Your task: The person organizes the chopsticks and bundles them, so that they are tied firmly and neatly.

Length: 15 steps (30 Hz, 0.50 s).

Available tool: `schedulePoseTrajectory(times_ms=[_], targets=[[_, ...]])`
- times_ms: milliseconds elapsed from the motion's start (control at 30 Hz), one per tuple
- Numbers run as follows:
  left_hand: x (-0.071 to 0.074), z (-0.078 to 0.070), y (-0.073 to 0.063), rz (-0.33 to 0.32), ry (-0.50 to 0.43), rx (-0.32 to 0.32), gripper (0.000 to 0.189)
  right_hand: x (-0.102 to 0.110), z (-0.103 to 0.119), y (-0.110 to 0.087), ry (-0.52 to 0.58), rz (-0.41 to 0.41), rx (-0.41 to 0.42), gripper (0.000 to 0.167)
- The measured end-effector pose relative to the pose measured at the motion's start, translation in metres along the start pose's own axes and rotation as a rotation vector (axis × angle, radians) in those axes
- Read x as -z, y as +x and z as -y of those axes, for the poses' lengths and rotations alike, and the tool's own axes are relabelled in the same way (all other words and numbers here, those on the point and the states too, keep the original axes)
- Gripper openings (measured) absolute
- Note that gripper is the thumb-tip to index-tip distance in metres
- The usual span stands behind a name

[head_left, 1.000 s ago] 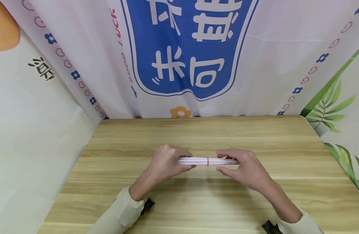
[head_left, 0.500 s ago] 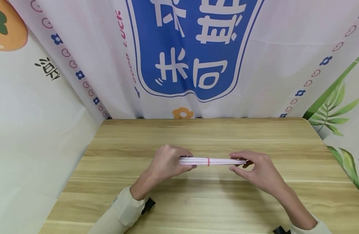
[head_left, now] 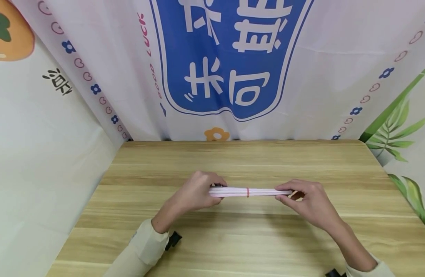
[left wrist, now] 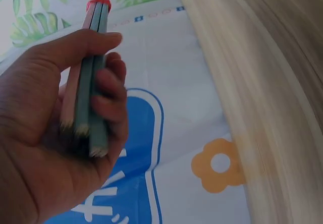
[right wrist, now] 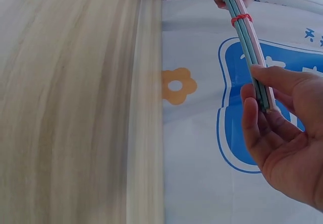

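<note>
A bundle of pink and blue-green chopsticks [head_left: 233, 192], bound by a red rubber band [head_left: 248, 192], is held level above the wooden table. My left hand [head_left: 197, 191] grips its thicker end; in the left wrist view the fingers and thumb of that hand [left wrist: 55, 98] curl round the chopsticks [left wrist: 83, 98], whose blunt ends show. At the thinner end, my right hand [head_left: 310, 200] pinches the tips between thumb and fingers. The right wrist view shows the right hand [right wrist: 287, 128] with its thumb on the chopsticks [right wrist: 250, 45] and the red band farther up.
The wooden table [head_left: 247, 242] stretches under both hands. Behind it hangs a white cloth [head_left: 312, 88] with a blue printed sign and flowers. Printed cloths also flank the table at left and right. A black wrist device [head_left: 173, 240] sits at the left sleeve.
My right hand has slid rightward along the chopsticks to their thinner end, and its fingers have closed onto the tips. The left hand has shifted only slightly, still gripping the thicker end.
</note>
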State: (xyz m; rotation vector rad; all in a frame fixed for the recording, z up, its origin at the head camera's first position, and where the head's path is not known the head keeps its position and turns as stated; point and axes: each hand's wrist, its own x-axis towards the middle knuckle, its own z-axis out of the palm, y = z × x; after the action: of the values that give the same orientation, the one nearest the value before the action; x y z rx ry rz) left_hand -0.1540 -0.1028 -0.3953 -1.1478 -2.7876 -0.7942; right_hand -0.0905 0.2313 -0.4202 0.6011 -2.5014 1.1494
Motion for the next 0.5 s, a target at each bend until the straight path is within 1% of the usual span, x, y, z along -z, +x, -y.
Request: schedulePoseTrajectory(times_ms=[67,133,233,333,500], targets=[[0.002,0.004,0.0,0.037,-0.025,0.029,0.033,0.0,-0.001,0.0,-0.001,-0.001,-0.012,0.026],[0.004,0.007,-0.001,0.059,-0.051,0.051,0.038,0.001,-0.002,0.0,0.0,-0.006,-0.024,0.026],[0.005,0.012,-0.003,0.065,-0.087,0.048,0.039,0.001,-0.003,0.001,0.006,-0.014,-0.04,0.024],[0.006,0.018,-0.005,0.047,-0.097,0.018,0.034,0.001,-0.004,0.001,0.013,-0.019,-0.052,0.024],[0.004,0.025,-0.008,-0.013,-0.09,-0.04,0.026,0.0,-0.009,0.001,0.02,-0.01,-0.044,0.024]])
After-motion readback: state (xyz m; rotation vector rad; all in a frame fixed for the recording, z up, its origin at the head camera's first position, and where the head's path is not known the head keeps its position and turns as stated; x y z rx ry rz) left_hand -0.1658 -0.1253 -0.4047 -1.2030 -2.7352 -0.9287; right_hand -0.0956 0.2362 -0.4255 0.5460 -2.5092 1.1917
